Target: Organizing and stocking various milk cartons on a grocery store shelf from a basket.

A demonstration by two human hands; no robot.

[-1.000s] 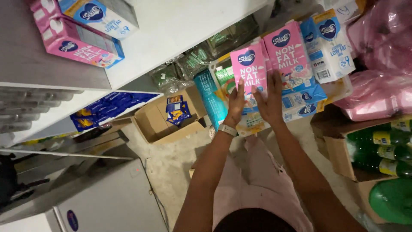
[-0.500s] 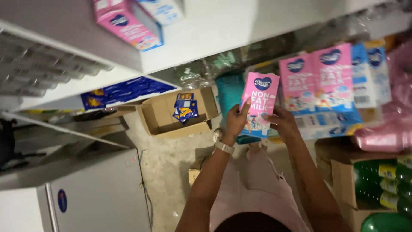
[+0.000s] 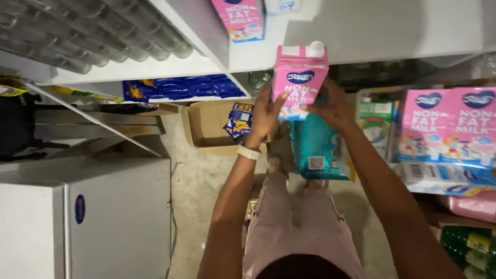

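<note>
Both my hands hold one pink milk carton [image 3: 299, 77] with a white cap, raised in front of the white shelf [image 3: 361, 36]. My left hand [image 3: 266, 111] grips its left side and bottom; a white band sits on that wrist. My right hand [image 3: 333, 106] grips its right side. On the shelf above stands another pink carton [image 3: 243, 18]. A shrink-wrapped pack of pink cartons [image 3: 447, 129] sits lower right, over blue-and-white ones.
A teal pack [image 3: 318, 147] and a green-and-white carton [image 3: 374, 121] stand below the hands. An open cardboard box [image 3: 206, 126] with blue packets lies on the floor. A white cabinet [image 3: 88, 217] is at lower left, green bottles [image 3: 470, 248] at lower right.
The pink carton has been lifted away from the pack at the right and carried up toward the shelf. The view has swung so the shelf is nearer.
</note>
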